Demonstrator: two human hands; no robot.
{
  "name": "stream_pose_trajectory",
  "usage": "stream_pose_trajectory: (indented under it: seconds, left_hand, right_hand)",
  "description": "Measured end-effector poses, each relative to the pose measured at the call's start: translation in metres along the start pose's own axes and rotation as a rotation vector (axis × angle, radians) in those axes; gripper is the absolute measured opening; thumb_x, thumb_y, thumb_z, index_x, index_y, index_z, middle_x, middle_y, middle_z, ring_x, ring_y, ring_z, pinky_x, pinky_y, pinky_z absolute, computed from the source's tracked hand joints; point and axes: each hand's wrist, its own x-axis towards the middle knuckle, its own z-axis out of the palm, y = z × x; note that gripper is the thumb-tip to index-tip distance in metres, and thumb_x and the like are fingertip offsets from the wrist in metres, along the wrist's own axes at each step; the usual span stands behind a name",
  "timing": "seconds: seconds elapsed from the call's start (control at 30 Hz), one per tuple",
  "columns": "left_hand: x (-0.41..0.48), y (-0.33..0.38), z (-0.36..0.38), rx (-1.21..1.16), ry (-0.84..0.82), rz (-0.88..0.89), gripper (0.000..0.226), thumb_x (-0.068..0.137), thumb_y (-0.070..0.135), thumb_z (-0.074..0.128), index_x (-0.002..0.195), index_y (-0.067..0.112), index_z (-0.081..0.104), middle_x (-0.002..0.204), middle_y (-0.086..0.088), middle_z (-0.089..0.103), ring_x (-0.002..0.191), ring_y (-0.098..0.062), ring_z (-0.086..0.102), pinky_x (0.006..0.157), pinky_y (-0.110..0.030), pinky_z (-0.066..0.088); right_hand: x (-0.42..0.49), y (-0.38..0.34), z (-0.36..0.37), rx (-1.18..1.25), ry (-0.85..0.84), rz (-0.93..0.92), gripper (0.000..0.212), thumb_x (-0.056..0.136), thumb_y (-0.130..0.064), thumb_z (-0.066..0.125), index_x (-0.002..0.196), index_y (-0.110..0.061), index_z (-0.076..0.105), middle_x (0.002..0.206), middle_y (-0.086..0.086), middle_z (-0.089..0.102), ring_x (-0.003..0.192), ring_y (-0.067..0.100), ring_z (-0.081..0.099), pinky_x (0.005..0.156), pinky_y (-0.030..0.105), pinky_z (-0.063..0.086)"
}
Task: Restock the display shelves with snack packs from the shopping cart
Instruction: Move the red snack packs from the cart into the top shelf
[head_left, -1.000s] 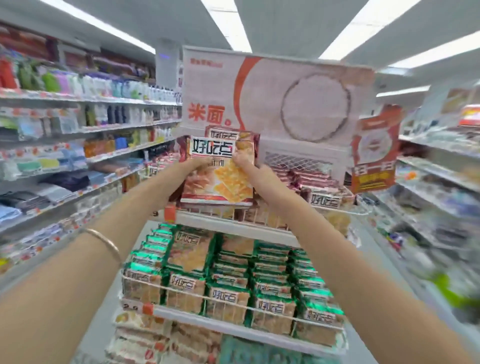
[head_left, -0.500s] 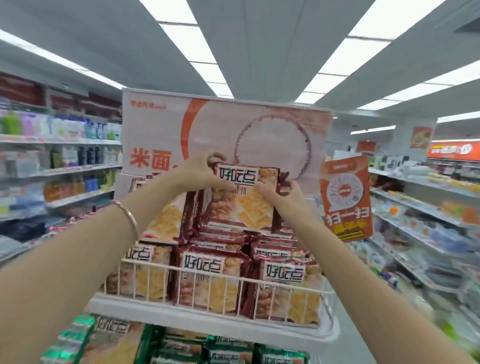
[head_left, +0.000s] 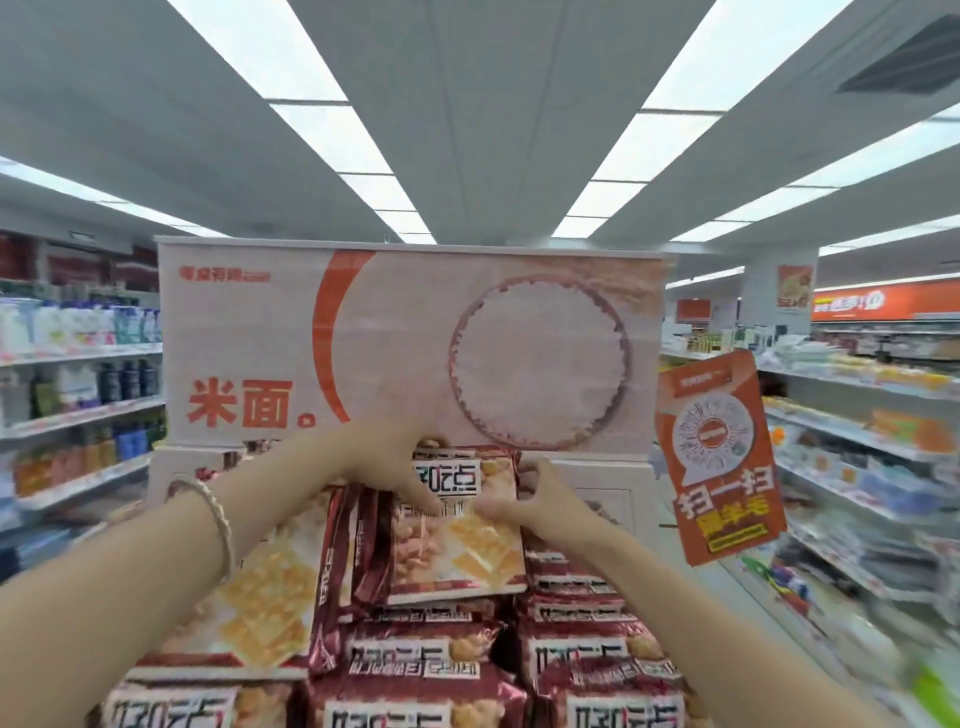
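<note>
We stand before the broad header sign (head_left: 410, 343) that crowns the display shelf (head_left: 602, 483), an orange tag (head_left: 719, 462) hanging off its right side and stocked aisles running away to the left and right. Below the sign, the top tier is heaped with stacked packs (head_left: 415, 670) in dark red wrappers, printed fronts facing us.

On that heap lies the snack pack (head_left: 457, 551), straight ahead of both arms and leaning back. Its bottom edge is near us and its top edge is far, up against the foot of the sign, so its long axis runs near to far. We judge it is being seated on the pile.

Both hands meet at that far end. The left hand (head_left: 384, 462) grips the upper left corner, one finger laid down across the printed face. The right hand (head_left: 535, 499) pinches the upper right edge — thumb on the front, fingers curled behind. The left hand reaches slightly farther in. A bracelet (head_left: 221, 519) circles the left wrist.

Any push to settle the pack would run along its length, toward the sign — our reading only. The shopping cart is out of view.
</note>
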Motion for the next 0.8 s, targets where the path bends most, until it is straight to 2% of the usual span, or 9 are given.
stream_pose_trajectory:
  seconds: [0.07,0.17,0.3,0.4,0.5,0.57,0.63,0.7,0.8]
  left_hand:
    - [0.001,-0.001,0.0,0.049,-0.074,0.073,0.095,0.061,0.048,0.092,0.139,0.029,0.041,0.131,0.014,0.054,0.121,-0.014,0.051,0.105,-0.03,0.04]
    - [0.005,-0.006,-0.001,0.032,-0.08,0.12,0.114,0.056,0.046,0.095,0.151,0.032,0.032,0.141,0.016,0.049,0.128,-0.012,0.048,0.111,-0.032,0.038]
    - [0.007,-0.006,-0.003,0.052,0.137,0.191,0.09,0.064,0.039,0.092,0.141,0.032,0.047,0.117,0.019,0.059,0.106,-0.006,0.055,0.084,-0.018,0.04]
    - [0.012,0.0,0.001,0.146,0.229,0.227,0.093,0.066,0.041,0.089,0.146,0.029,0.043,0.138,0.013,0.055,0.123,-0.012,0.052,0.096,-0.023,0.039]
    - [0.02,-0.001,0.003,0.193,0.067,0.131,0.095,0.066,0.036,0.09,0.146,0.026,0.039,0.139,0.004,0.052,0.123,-0.019,0.051,0.099,-0.033,0.041]
    - [0.022,-0.001,-0.001,0.162,0.005,0.107,0.094,0.068,0.038,0.09,0.146,0.027,0.039,0.138,0.005,0.052,0.125,-0.02,0.051,0.099,-0.032,0.04]
    - [0.02,-0.002,-0.007,0.1,-0.025,0.1,0.09,0.074,0.044,0.085,0.149,0.031,0.038,0.146,0.008,0.048,0.134,-0.019,0.046,0.108,-0.033,0.036]
    - [0.017,-0.005,-0.013,0.024,-0.052,0.089,0.084,0.08,0.043,0.08,0.151,0.035,0.036,0.151,0.011,0.044,0.139,-0.018,0.041,0.116,-0.037,0.031]
    - [0.013,-0.012,-0.015,0.045,-0.062,0.082,0.078,0.083,0.034,0.08,0.149,0.038,0.04,0.145,0.011,0.052,0.128,-0.016,0.051,0.111,-0.036,0.036]
  right_hand:
    - [-0.003,-0.004,0.002,0.027,-0.107,0.03,0.142,0.053,-0.051,0.095,0.158,-0.029,0.002,0.163,-0.004,0.023,0.145,0.02,0.034,0.119,0.041,0.031]
    - [-0.008,-0.003,0.006,-0.069,-0.087,-0.027,0.141,0.07,-0.046,0.088,0.153,-0.036,-0.025,0.167,-0.006,0.005,0.15,0.017,0.021,0.116,0.032,0.024]
    - [-0.012,0.002,-0.001,-0.269,0.081,-0.218,0.113,0.075,-0.057,0.08,0.157,-0.037,0.004,0.153,-0.016,0.032,0.141,0.008,0.033,0.108,0.025,0.03]
    - [-0.01,0.008,0.003,-0.318,0.215,-0.309,0.106,0.07,-0.052,0.085,0.151,-0.032,0.019,0.145,-0.017,0.042,0.133,0.006,0.043,0.114,0.032,0.036]
    - [-0.004,0.009,0.013,-0.367,0.138,-0.253,0.114,0.07,-0.052,0.085,0.153,-0.029,0.011,0.152,-0.007,0.04,0.136,0.013,0.043,0.116,0.04,0.036]
    - [-0.003,0.004,0.007,-0.338,0.064,-0.198,0.11,0.074,-0.048,0.084,0.153,-0.03,0.009,0.146,-0.014,0.042,0.131,0.009,0.046,0.11,0.028,0.038]
    - [-0.006,-0.003,-0.005,-0.293,-0.007,-0.162,0.095,0.083,-0.036,0.08,0.15,-0.031,0.013,0.127,-0.026,0.042,0.114,-0.002,0.047,0.088,0.005,0.037]
    - [-0.005,-0.003,-0.014,-0.212,-0.023,-0.139,0.083,0.084,-0.028,0.08,0.143,-0.034,0.021,0.121,-0.027,0.043,0.104,-0.007,0.046,0.074,-0.004,0.036]
    - [-0.002,0.001,-0.007,-0.105,0.011,-0.12,0.094,0.078,-0.037,0.084,0.149,-0.033,0.024,0.142,-0.014,0.044,0.127,0.008,0.047,0.101,0.021,0.041]
